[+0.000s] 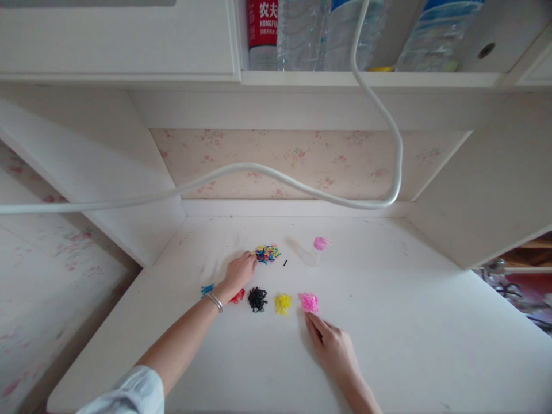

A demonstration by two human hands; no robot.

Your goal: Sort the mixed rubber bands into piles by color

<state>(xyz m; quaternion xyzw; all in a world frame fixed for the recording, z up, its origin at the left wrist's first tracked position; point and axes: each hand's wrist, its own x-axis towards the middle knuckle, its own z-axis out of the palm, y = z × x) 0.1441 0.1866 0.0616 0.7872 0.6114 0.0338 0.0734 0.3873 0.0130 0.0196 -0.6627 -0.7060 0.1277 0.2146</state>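
The left hand (240,272) reaches far forward over the white desk top (409,345), its fingers curled in narrow. Its fingertips touch the near-left edge of the loose heap of tiny mixed-colour plastic pieces (267,253). Whether a piece is already pinched between them cannot be told. The heap lies just beyond and to the right of those fingertips, spread a little wider than deep. It is much nearer this hand than the other.

The right hand (334,345) lies flat and empty, fingers together. They point forward-left at the small pink heap (309,302), which sits just past the fingertips without clearly touching them.

Leftward from the pink heap runs a row: a yellow heap (283,303), a black heap (257,299), a red heap (237,296) partly under the left wrist, and a blue heap (207,289) beyond the silver bangle (214,301). A clear plastic bag with pink contents (318,246) lies right of the mixed heap.
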